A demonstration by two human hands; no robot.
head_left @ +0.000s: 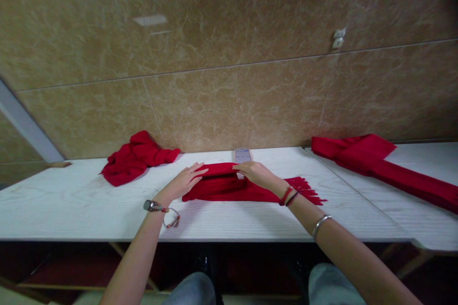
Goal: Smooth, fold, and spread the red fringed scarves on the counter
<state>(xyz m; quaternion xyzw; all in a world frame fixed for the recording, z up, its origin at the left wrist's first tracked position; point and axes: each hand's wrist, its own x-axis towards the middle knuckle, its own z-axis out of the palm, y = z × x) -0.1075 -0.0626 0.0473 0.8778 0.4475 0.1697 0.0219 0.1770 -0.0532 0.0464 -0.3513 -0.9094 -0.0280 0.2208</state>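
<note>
Fingers of both hands pinch the fringed red cloth (222,190); the open shelf (71,267) sits below.

Phone (243,155) behind fringed scarf (222,193); crumpled cloth (138,156) left, folded cloth (379,164) right.

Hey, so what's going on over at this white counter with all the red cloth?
A person has both hands on a red fringed cloth lying on the white counter. The left hand and right hand are at a folded part along its far edge, and the fringe spreads out to the right. A phone lies just beyond it. A crumpled red cloth is off to the left, and a long red one to the right.
</note>
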